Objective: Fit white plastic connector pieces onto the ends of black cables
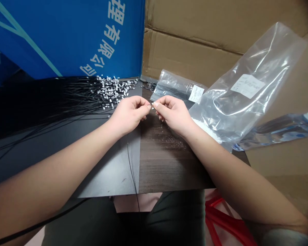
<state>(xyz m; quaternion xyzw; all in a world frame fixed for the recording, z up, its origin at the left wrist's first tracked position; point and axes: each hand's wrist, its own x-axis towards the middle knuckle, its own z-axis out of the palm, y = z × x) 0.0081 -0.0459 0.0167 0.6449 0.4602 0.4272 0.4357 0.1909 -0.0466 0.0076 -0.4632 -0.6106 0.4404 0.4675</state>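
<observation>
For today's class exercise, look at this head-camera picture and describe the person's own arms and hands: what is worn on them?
The left hand and right hand are ungloved, and no watch, ring or bracelet shows. The left forearm and right forearm are bare. Blurred grey fabric, possibly a pushed-up sleeve, shows near the right elbow.

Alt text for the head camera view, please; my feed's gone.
The left hand and right hand pinch something tiny above a dark wood table. Thin black wires and small white pieces lie to their left, clear plastic bags to their right.
</observation>
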